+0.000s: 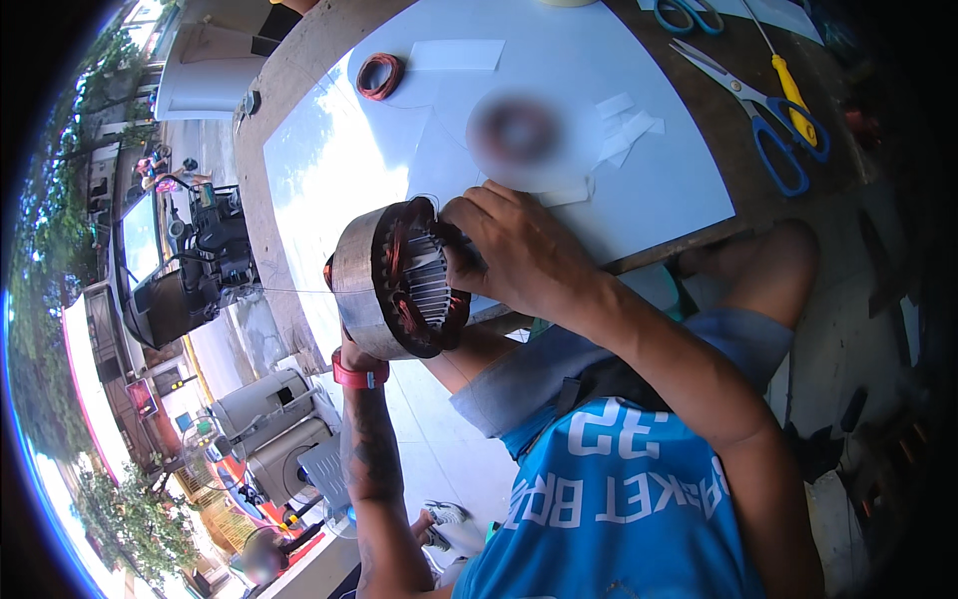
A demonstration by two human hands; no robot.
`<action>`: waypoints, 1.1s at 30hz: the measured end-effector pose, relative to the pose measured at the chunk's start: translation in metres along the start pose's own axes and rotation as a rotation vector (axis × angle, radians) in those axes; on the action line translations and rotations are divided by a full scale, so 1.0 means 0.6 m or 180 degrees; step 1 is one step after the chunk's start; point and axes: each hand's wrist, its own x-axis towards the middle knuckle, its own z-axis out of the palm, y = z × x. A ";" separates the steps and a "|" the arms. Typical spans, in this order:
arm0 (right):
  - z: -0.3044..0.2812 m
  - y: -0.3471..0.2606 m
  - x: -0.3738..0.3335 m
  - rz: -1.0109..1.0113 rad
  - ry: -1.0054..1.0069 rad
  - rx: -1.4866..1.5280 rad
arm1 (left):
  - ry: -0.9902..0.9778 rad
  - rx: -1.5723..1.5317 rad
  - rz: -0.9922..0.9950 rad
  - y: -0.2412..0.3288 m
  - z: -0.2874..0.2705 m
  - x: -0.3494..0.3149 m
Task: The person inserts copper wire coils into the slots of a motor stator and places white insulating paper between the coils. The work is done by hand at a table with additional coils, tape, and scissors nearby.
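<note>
A motor stator (364,285), a steel ring with slots inside and copper windings (407,314) at its edge, is held up in front of me, tilted on its side. My left hand (354,347) bears it from below and behind; its fingers are mostly hidden by the ring. A red watch is on that wrist. My right hand (499,235) is at the near, right-hand end of the stator, its fingers curled and closed on the copper winding at the rim, the thumb reaching into the bore. The fingertips are partly hidden.
A white sheet (689,190) covers much of the table. On it lie a copper wire coil (379,76), paper strips (627,125) and a blurred reddish-brown round thing (519,130). Blue-handled scissors (743,90) and a yellow-handled screwdriver (793,100) lie at the right. A parked vehicle (185,255) stands beyond, left.
</note>
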 end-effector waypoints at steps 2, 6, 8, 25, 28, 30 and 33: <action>0.000 0.002 0.000 0.0041 -0.0108 -0.0029 | -0.0376 0.0881 0.0329 0.020 0.010 -0.001; 0.006 0.007 -0.005 -0.0187 0.0334 -0.0258 | -0.0461 0.1881 0.0272 0.043 0.017 0.009; 0.010 0.009 -0.006 -0.0144 0.0287 -0.0253 | -0.0183 0.1622 0.0300 0.034 0.013 0.011; 0.007 0.001 -0.005 0.0042 0.0069 -0.0225 | 0.0780 0.3650 0.1288 0.074 -0.052 -0.046; 0.007 0.003 -0.005 0.0050 0.0086 -0.0222 | 0.0410 0.2743 0.1008 0.061 -0.044 -0.009; 0.008 0.004 -0.005 0.0015 0.0115 -0.0144 | 0.0262 0.1368 0.0423 0.064 -0.008 0.010; 0.008 0.006 -0.004 -0.0180 0.0256 -0.0201 | 0.0115 0.2064 -0.0026 0.085 0.064 0.039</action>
